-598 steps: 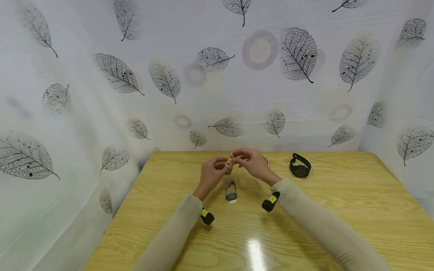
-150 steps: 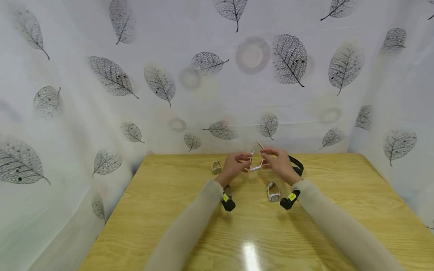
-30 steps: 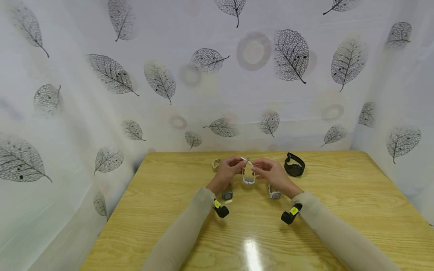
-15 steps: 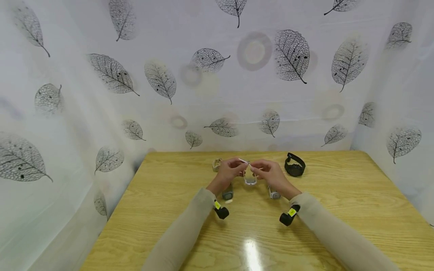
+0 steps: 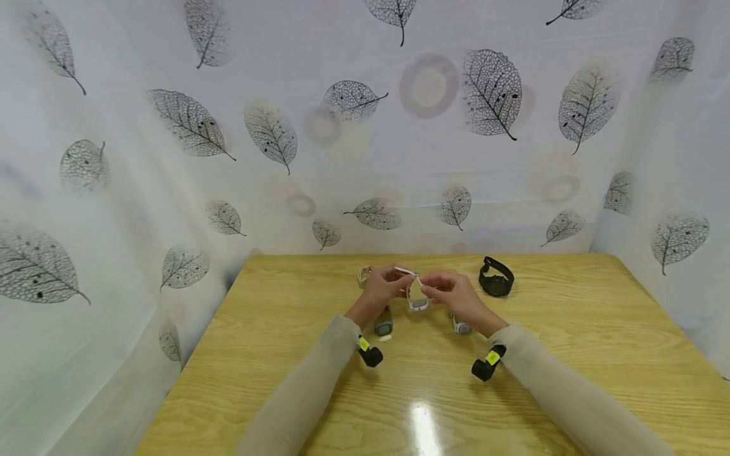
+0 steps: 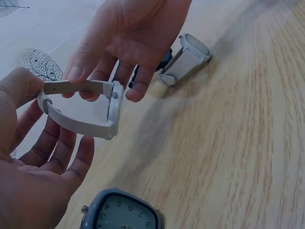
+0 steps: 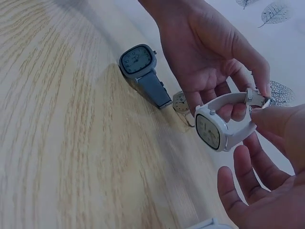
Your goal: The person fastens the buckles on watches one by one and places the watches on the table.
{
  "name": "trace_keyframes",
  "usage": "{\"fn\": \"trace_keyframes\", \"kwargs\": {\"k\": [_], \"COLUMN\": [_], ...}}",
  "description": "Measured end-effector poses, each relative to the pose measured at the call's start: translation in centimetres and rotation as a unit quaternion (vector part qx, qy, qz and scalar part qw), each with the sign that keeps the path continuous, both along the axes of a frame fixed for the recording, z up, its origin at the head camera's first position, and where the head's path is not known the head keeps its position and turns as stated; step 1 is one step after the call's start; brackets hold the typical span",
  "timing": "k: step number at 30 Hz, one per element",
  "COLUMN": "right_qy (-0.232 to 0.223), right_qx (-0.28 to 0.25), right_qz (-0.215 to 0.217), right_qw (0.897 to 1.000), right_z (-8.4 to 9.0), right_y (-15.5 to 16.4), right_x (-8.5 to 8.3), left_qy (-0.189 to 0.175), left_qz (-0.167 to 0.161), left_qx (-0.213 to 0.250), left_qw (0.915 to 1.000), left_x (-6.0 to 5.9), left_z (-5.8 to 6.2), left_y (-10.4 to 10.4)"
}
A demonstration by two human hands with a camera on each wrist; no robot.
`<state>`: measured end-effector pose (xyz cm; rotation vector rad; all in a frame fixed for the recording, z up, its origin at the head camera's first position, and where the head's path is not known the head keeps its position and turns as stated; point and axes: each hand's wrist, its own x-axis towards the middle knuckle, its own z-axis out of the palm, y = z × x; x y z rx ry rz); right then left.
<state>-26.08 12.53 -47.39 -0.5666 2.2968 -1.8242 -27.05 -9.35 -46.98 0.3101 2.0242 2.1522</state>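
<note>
Near edge first: both sleeved forearms come in from the bottom over the bench (image 5: 570,329), wood grain, glossy glare spot close to the person. Hands meet at mid-bench, raised a little off the surface. White watch (image 5: 418,297) hangs between them, case low, face turned toward the right side, strap ends brought up into a loop. Left hand (image 5: 381,288) pinches the strap end near the buckle with thumb and fingers (image 6: 21,90), other fingers loosely spread under the loop. Right hand (image 5: 453,292) pinches the opposite strap end from above, fingertips (image 6: 76,71) on the strap tail, remaining fingers relaxed. Strap's long axis runs hand to hand, roughly left-right; the two ends sit just beside each other at the top of the loop, cannot tell if threaded. Both hands equally close, each on its own end. Under the left hand on the bench lies a grey watch (image 5: 383,324) with a squarish dial. Under the right wrist lies a second white watch (image 5: 461,326) on its side. Further back, a small tan watch (image 5: 364,276) left of the hands, and a black watch (image 5: 495,278) well to the right, buckled in a ring. Behind: white curtain (image 5: 285,158) with leaf print round three sides.
</note>
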Motion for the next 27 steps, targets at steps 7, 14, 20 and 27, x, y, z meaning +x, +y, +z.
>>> {"fn": "trace_keyframes", "kwargs": {"k": [7,14,20,27], "right_qy": [0.012,0.011,0.006,0.001], "right_qx": [0.018,0.026,0.03,0.035], "right_qz": [-0.007,-0.012,-0.01,-0.014], "right_qw": [1.0,1.0,0.999,0.999], "right_z": [-0.1,-0.14,0.14,0.33], "right_y": [-0.18,-0.12,-0.13,-0.14], "right_x": [0.06,0.08,-0.02,-0.16], "left_qy": [0.004,0.005,0.005,0.001], "left_qz": [-0.009,-0.017,-0.016,-0.007], "left_qx": [-0.02,-0.027,-0.033,-0.033], "left_qw": [0.9998,0.9995,0.9993,0.9994], "left_x": [-0.15,-0.12,-0.1,-0.03], "left_z": [-0.68,-0.79,-0.64,-0.57], "left_y": [0.19,0.16,0.18,0.28]}}
